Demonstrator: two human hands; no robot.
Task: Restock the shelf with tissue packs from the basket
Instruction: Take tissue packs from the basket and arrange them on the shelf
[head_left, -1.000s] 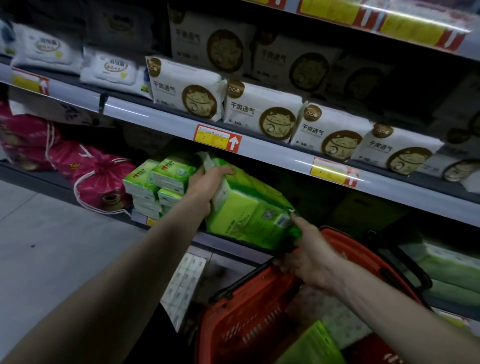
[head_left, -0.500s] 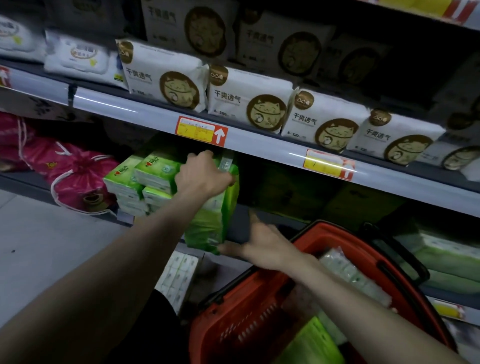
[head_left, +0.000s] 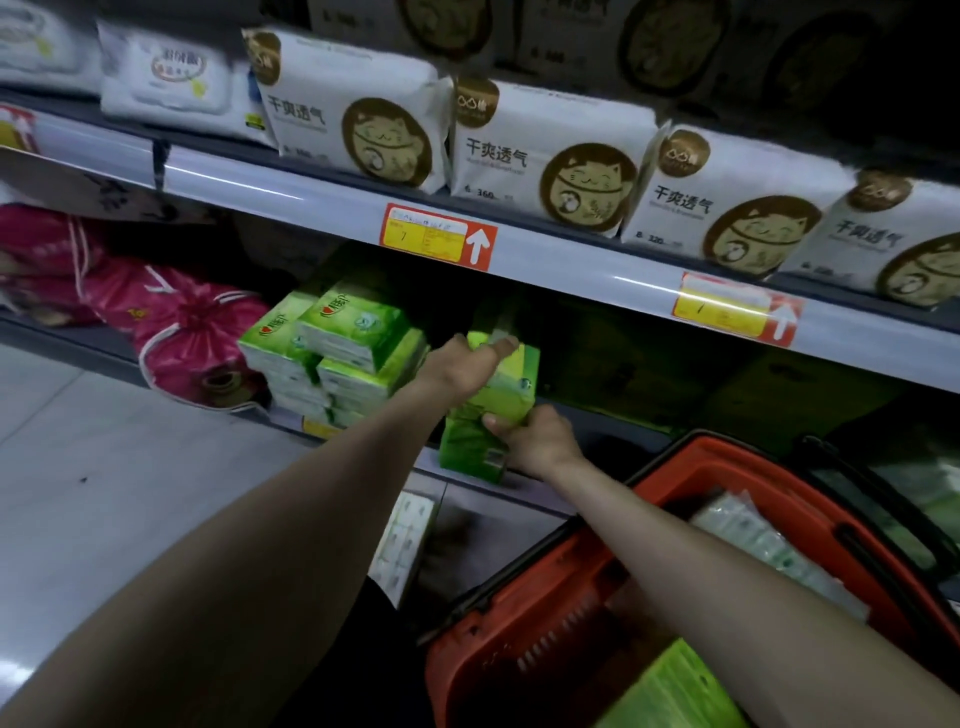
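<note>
A green tissue pack (head_left: 475, 447) stands upright at the front edge of the lower shelf (head_left: 613, 426), just right of a stack of green tissue packs (head_left: 332, 353). My left hand (head_left: 462, 364) grips its top. My right hand (head_left: 535, 441) holds its lower right side. The red basket (head_left: 519, 649) sits at the bottom right, below the shelf. It holds a white-green tissue pack (head_left: 769, 551) and another green pack (head_left: 670, 691).
The upper shelf rail (head_left: 571, 260) carries red-yellow price tags above my hands. White packs with a cat print (head_left: 545, 161) line the upper shelf. Pink drawstring bags (head_left: 176, 327) lie left of the green stack. Grey floor lies at the left.
The green pack went from tilted above the basket to upright on the lower shelf edge. My right hand let go, then came back onto its lower side. The view moved closer.
</note>
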